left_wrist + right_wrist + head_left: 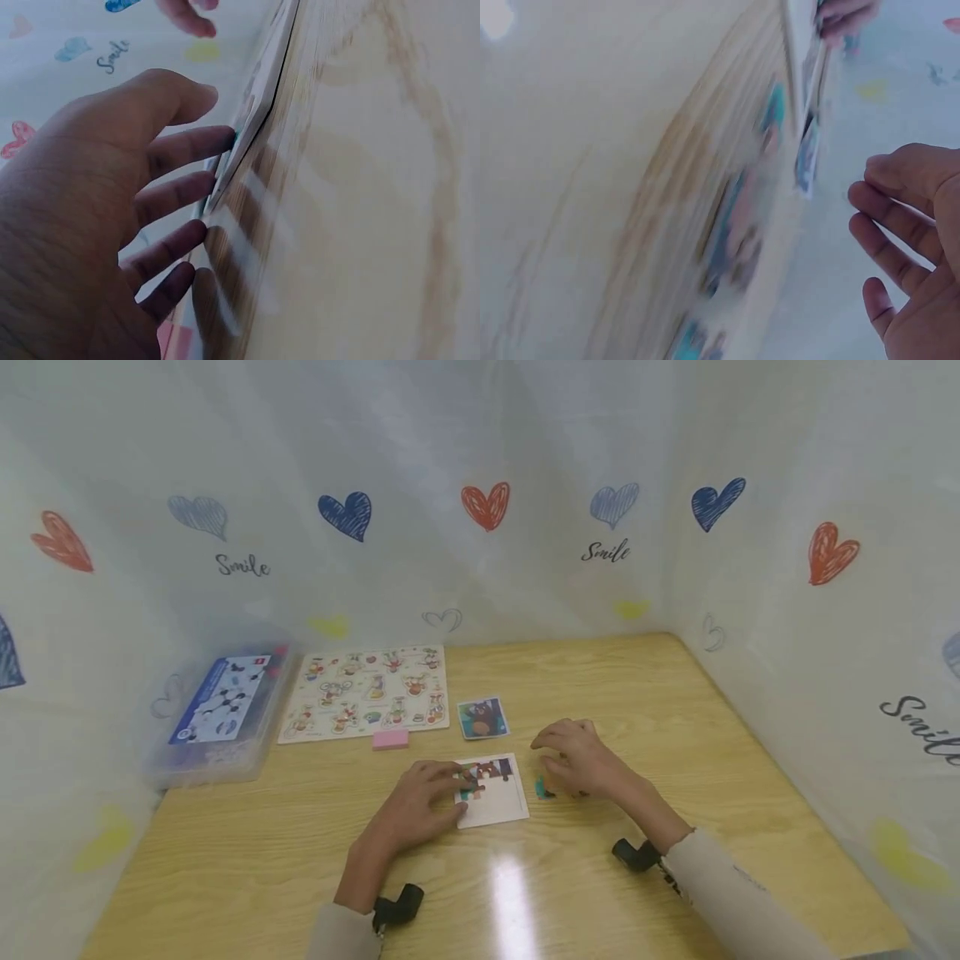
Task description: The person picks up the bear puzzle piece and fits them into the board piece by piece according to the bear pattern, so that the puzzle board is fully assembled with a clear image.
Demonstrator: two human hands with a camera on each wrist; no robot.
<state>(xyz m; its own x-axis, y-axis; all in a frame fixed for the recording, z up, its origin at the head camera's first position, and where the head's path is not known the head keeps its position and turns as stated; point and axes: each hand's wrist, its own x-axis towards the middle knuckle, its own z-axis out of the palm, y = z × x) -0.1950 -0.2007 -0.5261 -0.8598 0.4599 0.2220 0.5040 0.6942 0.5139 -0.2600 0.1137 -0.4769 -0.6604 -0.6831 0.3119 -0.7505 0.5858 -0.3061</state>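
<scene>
A white puzzle tray [497,806] lies on the table, with several bear-picture pieces [487,769] set along its top and upper left. My left hand [417,807] rests at the tray's left edge, fingers spread and gently bent; in the left wrist view, fingertips [223,139] meet the edge. To the right of the tray, my right hand [583,762] hovers over loose puzzle pieces [543,789], partly hiding them. In the right wrist view its fingers [896,251] are loosely bent and nothing shows between them. Those pieces look blurred there [731,232].
Behind the tray lies a bear picture card [482,718]. A pink block [391,740] sits in front of a white board with animal figures [360,693]. At the far left stands a clear plastic box [217,710] with a blue label. A heart-printed curtain [525,577] encloses the table.
</scene>
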